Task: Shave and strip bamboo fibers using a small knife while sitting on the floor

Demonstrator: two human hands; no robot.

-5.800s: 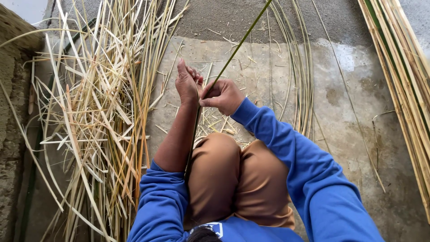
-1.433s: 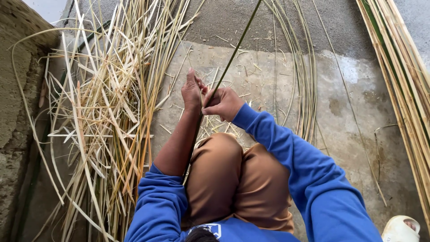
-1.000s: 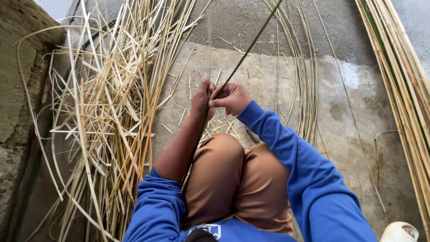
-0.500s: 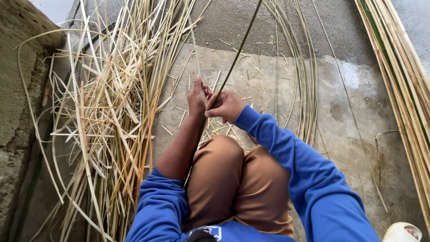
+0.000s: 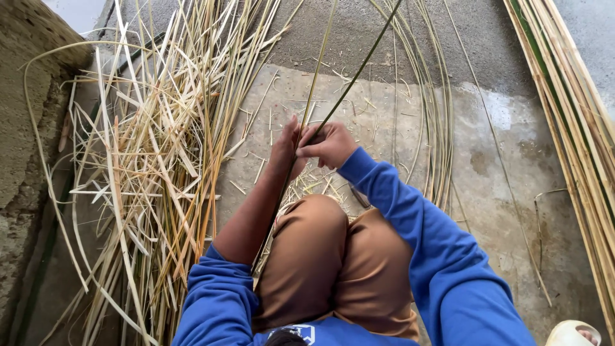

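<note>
A: Okay, quick one. Where are the hands?

B: Both meet over the knees. Left hand (image 5: 286, 148) and right hand (image 5: 328, 143) touch, each closed on the same green strip (image 5: 359, 70).

A: Fingers?

B: Right fingers (image 5: 310, 150) pinch the strip; left fingers are pressed together round it just beside them. No blade visible, can't tell if one is tucked in.

A: Where does the strip run?

B: From beside the left knee, up through both hands, then far and right out of the top edge. A paler sliver (image 5: 318, 67) rises from the same grip point.

A: Step?

B: Looks like splitting or peeling the strip, mid-way, judging by the two strands parting at the hands.

A: Next move needs?

B: Probably a firm pinch and an even pull so the split doesn't run off.

A: Around?

B: Waste pile (image 5: 147, 160) left, coiled strips (image 5: 432, 128) far right, poles (image 5: 570, 122) at right edge, concrete floor (image 5: 500, 186).
</note>
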